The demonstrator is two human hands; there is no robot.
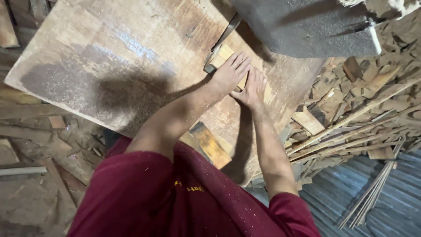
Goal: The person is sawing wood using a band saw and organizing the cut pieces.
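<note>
Dusty wooden counter (109,52) carries a small pale wood block (221,56) up against the saw blade (226,33). Left hand (229,74) lies flat on the block, fingers together, pinning it; right hand (253,90) presses beside it, steadying. Offcut pile (359,114) at right.

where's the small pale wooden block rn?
Head view, upper centre: the small pale wooden block lies on the worn wooden table, under both hands, against the saw blade.

pale raw-sawn wooden block (222,56) under your hands: matt, rough | worn brown wooden table top (131,57): dull, scuffed, sawdust-dusted | grey machine housing (307,26): matt, gritty | your maroon shirt (175,202): soft cloth | split wood offcuts (364,105): rough
</note>
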